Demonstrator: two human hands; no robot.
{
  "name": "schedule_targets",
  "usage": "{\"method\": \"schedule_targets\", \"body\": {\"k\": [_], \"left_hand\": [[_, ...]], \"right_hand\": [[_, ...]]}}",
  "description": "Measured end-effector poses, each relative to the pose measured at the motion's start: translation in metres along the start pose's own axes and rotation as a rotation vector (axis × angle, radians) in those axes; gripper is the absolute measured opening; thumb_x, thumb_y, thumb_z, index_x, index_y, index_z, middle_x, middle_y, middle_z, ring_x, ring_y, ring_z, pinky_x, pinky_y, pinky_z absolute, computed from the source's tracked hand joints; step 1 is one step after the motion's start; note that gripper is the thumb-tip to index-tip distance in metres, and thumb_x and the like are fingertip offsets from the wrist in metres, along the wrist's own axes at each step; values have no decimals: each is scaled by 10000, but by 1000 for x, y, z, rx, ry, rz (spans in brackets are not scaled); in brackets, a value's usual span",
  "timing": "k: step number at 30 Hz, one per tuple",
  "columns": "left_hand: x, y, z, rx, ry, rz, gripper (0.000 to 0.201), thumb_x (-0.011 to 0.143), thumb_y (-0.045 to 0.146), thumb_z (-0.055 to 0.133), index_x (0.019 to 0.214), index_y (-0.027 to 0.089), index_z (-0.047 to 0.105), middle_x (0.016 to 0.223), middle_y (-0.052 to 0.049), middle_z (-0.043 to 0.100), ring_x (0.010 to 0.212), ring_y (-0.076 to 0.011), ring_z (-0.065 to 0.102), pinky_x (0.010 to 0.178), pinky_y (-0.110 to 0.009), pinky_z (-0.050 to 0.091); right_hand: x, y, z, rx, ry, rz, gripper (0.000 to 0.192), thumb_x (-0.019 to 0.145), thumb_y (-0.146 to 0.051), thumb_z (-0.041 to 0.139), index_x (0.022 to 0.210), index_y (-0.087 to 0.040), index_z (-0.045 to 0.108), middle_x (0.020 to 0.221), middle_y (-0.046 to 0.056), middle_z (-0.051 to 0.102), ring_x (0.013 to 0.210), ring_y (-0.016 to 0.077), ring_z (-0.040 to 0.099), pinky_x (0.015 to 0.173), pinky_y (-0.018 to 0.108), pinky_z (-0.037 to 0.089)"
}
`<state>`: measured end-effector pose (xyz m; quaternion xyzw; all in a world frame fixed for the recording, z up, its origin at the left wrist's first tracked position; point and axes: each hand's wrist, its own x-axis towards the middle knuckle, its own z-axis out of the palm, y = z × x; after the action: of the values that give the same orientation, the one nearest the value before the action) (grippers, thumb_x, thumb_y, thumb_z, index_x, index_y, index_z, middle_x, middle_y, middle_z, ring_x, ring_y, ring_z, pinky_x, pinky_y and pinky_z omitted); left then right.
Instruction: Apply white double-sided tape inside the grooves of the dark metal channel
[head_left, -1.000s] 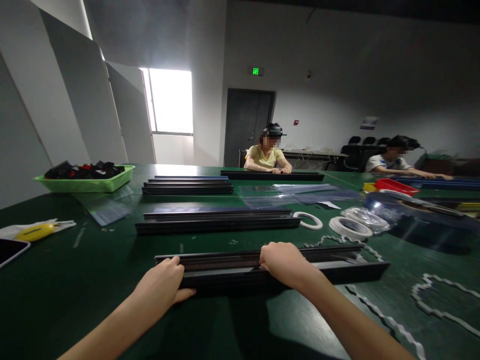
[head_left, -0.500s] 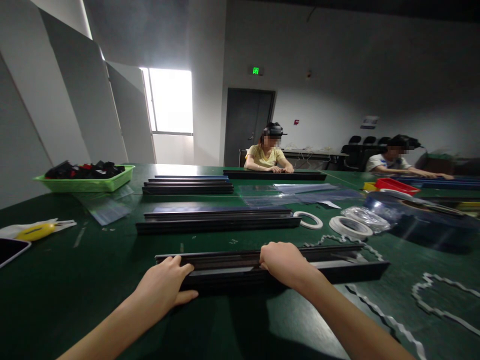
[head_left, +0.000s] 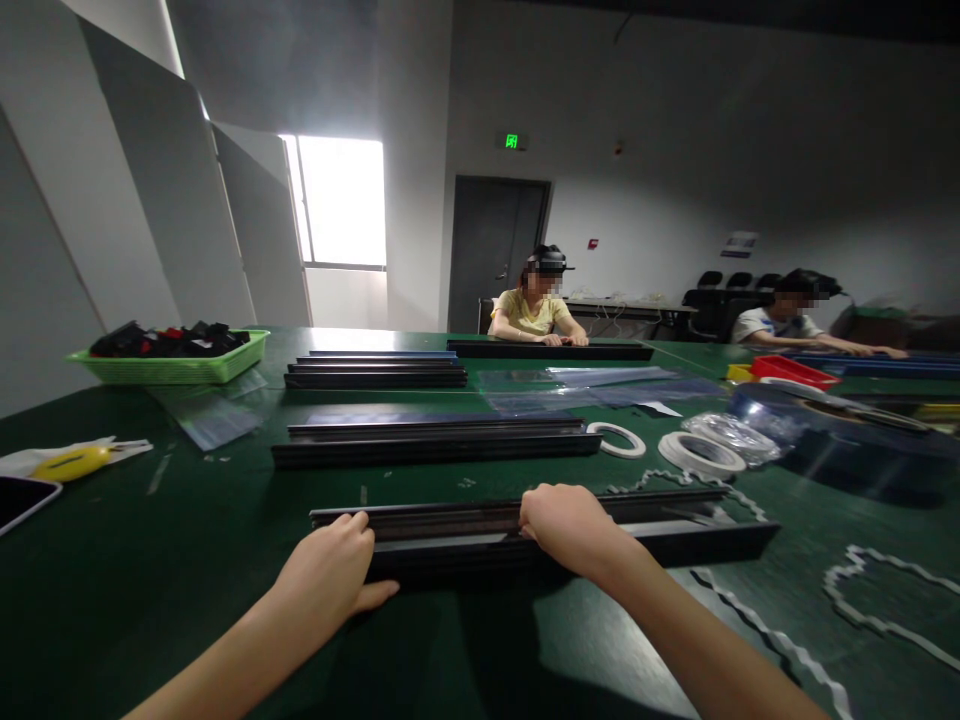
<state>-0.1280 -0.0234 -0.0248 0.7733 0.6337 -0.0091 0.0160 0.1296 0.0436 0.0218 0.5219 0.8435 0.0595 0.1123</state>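
A long black metal profile (head_left: 697,535) lies crosswise on the green table (head_left: 150,560) just in front of me. My left hand (head_left: 328,575) rests on its left end, fingers laid over the top edge and thumb against the near face. My right hand (head_left: 571,527) is curled over the profile near its middle, gripping the top edge. A pale strip shows inside the channel between the two hands.
More black profiles (head_left: 435,440) lie farther back, and another stack (head_left: 375,374) behind them. Tape rolls (head_left: 701,455) and white backing strips (head_left: 885,600) are at the right. A green basket (head_left: 172,365), a yellow tool (head_left: 71,463) and a tablet corner (head_left: 19,500) sit left. Two people work across the table.
My left hand's fingers stretched out along the profile's top edge half a second ago and have drawn back to its end. The right hand and the profile stay put.
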Motion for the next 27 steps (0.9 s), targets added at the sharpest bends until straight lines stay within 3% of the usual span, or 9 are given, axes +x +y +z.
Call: {"method": "schedule_targets", "body": {"k": [4,11,17,23,27], "left_hand": [[1,1,1,13,-3,-11,447,782,495,499,963,119,659,1039,-154,636,970,-277,604,859,-388,490],[2,-1,3,-7,21,14,415,776,492,516,1081,234,628,1074,-111,628,1022,-284,579,831,-405,489],[3,2,0,-38,2,49,392,783,425,528,1064,177,644,1083,-122,622,1042,-272,565,914,-395,453],[2,1,-2,-222,3,174,336,804,355,509,1078,208,636,1096,-76,619,1052,-228,556,966,-351,425],[2,0,2,-242,26,168,358,813,382,506,1105,211,626,1103,-75,617,1053,-234,555,968,-355,424]], "right_hand": [[2,1,3,-5,6,13,243,731,-157,490,789,-145,726,777,143,711,758,249,673,608,283,461],[2,0,2,-5,4,5,246,721,-143,480,763,-150,722,772,143,711,756,269,674,603,306,461],[0,-1,-1,2,-9,13,250,721,-139,482,780,-148,724,783,145,710,760,255,671,604,292,453],[1,-1,0,0,-9,18,245,718,-138,487,777,-151,725,760,138,709,742,244,669,590,279,444],[1,-1,-1,0,-14,18,240,725,-148,487,767,-159,723,772,135,711,745,254,670,586,290,445]]}}
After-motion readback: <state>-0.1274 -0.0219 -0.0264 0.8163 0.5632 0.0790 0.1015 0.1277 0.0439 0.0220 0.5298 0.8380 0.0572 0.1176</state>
